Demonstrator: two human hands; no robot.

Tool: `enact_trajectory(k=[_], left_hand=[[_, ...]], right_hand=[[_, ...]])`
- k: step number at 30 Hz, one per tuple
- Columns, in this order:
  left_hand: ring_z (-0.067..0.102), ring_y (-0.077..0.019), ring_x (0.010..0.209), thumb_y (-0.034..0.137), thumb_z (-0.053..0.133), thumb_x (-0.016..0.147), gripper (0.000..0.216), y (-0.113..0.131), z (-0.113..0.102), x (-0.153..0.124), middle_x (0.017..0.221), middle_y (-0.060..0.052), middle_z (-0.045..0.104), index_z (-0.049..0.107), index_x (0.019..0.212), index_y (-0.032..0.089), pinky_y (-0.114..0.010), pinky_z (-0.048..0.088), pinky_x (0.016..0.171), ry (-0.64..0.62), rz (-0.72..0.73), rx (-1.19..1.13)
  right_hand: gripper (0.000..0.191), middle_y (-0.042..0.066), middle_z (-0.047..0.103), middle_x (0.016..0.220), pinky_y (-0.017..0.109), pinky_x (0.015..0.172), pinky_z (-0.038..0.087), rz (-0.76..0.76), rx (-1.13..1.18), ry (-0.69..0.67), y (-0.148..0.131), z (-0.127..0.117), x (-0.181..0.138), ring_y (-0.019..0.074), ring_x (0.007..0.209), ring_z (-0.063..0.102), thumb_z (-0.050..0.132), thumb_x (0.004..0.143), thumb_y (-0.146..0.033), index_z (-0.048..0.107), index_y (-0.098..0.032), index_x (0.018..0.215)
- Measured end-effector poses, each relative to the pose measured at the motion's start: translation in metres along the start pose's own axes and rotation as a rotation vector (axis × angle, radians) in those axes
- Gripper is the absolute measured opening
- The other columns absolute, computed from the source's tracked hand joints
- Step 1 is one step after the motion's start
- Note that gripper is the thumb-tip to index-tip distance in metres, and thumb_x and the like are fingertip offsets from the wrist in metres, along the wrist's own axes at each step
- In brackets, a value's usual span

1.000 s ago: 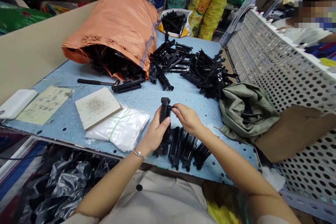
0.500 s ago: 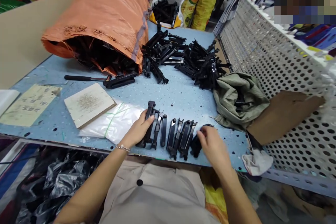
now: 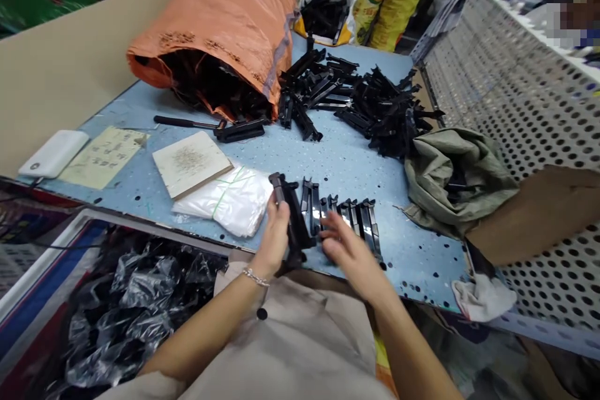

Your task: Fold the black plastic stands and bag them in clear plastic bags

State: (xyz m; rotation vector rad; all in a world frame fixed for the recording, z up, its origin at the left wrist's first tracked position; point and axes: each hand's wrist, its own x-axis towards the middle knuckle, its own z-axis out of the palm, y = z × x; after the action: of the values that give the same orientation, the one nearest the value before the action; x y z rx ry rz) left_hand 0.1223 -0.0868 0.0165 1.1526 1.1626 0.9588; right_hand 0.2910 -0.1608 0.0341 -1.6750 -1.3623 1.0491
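Observation:
A row of several long black plastic parts (image 3: 328, 215) lies side by side near the front edge of the blue table (image 3: 347, 165). My left hand (image 3: 275, 236) is closed around the leftmost black part (image 3: 288, 209) of the row. My right hand (image 3: 349, 253) lies over the middle of the row with its fingers stretched out flat, touching the parts and blurred by motion. A loose heap of the same black parts (image 3: 356, 100) sits farther back on the table.
An orange woven sack (image 3: 225, 31) spills black parts at the back left. Near it lie a hammer (image 3: 187, 122), a board (image 3: 191, 162), clear plastic bags (image 3: 234, 200), a paper note (image 3: 105, 156) and a white box (image 3: 54, 153). A green cloth (image 3: 457, 178) and a perforated white panel (image 3: 515, 112) stand right. Another person is behind the panel.
My right hand moved left from the right end of the row to its middle. My left hand stays on the leftmost part. The camera view shifted.

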Motion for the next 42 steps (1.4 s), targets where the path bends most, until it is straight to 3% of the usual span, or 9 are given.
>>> enact_trajectory(k=[4,10,15,20,24,30,33,36,42], left_hand=[[0.045,-0.0223,0.129,0.05,0.029,0.098,0.05,0.008,-0.021,-0.006,0.13,-0.01,0.054,0.046,0.136,0.022,-0.039,0.036,0.11,-0.039,0.188,0.262],[0.056,-0.0272,0.1,0.03,0.056,0.088,0.023,-0.012,-0.09,0.024,0.1,-0.013,0.06,0.069,0.1,0.015,-0.044,0.045,0.092,0.127,0.411,0.94],[0.054,-0.0145,0.067,0.031,0.07,0.074,0.018,-0.01,-0.116,0.051,0.069,-0.001,0.057,0.065,0.066,0.016,-0.028,0.044,0.066,0.134,0.11,0.502],[0.05,-0.01,0.059,0.037,0.081,0.056,0.031,-0.003,-0.133,0.06,0.069,-0.001,0.063,0.068,0.073,0.014,-0.024,0.038,0.057,0.04,-0.166,-0.044],[0.042,-0.0063,0.05,0.033,0.085,0.051,0.031,0.0,-0.132,0.058,0.057,0.004,0.056,0.062,0.062,0.015,-0.021,0.032,0.05,0.078,-0.185,-0.134],[0.057,-0.0129,0.063,0.033,0.073,0.069,0.02,0.009,-0.136,0.048,0.069,-0.001,0.063,0.066,0.075,0.015,-0.026,0.046,0.061,0.102,0.01,-0.038],[0.061,-0.0156,0.078,0.019,0.062,0.077,0.003,0.015,-0.149,0.041,0.084,-0.004,0.066,0.065,0.076,0.017,-0.03,0.05,0.074,0.205,0.338,0.279],[0.061,-0.0203,0.096,0.009,0.047,0.082,0.025,0.016,-0.154,0.037,0.1,-0.008,0.067,0.07,0.081,0.018,-0.038,0.049,0.088,0.086,0.557,0.687],[0.06,-0.0222,0.11,0.009,0.046,0.082,0.045,0.015,-0.154,0.046,0.126,-0.01,0.061,0.063,0.123,0.019,-0.037,0.052,0.092,0.001,0.398,0.702]], right_hand=[[0.059,0.01,0.063,0.124,0.042,0.095,0.047,0.051,0.321,-0.169,-0.017,0.04,0.01,0.027,0.111,0.06,0.073,0.076,-0.041,0.056,-0.022,0.129],[0.043,0.007,0.071,0.102,0.038,0.085,0.05,0.201,0.589,-0.212,-0.015,0.045,0.029,0.0213,0.087,0.067,0.078,0.071,-0.041,0.067,-0.02,0.106],[0.038,0.009,0.072,0.101,0.033,0.08,0.051,0.231,0.772,-0.211,-0.022,0.058,0.039,0.0212,0.088,0.067,0.079,0.069,-0.04,0.07,-0.018,0.099],[0.032,0.01,0.069,0.116,0.027,0.073,0.053,0.283,0.93,-0.29,-0.038,0.059,0.05,0.0195,0.088,0.069,0.072,0.077,-0.036,0.07,-0.018,0.104],[0.035,0.009,0.068,0.118,0.022,0.064,0.053,0.338,1.076,-0.401,-0.053,0.076,0.067,0.0196,0.089,0.071,0.071,0.076,-0.035,0.069,-0.018,0.106],[0.023,0.004,0.071,0.079,0.02,0.057,0.052,0.366,1.129,-0.381,-0.057,0.114,0.1,0.0165,0.072,0.071,0.077,0.07,-0.024,0.068,-0.013,0.089],[0.022,0.006,0.072,0.083,0.02,0.053,0.052,0.422,1.145,-0.253,-0.05,0.114,0.106,0.018,0.074,0.071,0.076,0.071,-0.025,0.067,-0.013,0.088],[0.021,0.006,0.072,0.085,0.02,0.055,0.053,0.441,1.122,-0.242,-0.046,0.104,0.1,0.0179,0.076,0.071,0.074,0.072,-0.026,0.066,-0.015,0.088],[0.043,0.01,0.072,0.086,0.023,0.057,0.051,0.475,1.115,-0.606,-0.04,0.085,0.06,0.016,0.068,0.066,0.06,0.079,-0.05,0.067,-0.013,0.101]])
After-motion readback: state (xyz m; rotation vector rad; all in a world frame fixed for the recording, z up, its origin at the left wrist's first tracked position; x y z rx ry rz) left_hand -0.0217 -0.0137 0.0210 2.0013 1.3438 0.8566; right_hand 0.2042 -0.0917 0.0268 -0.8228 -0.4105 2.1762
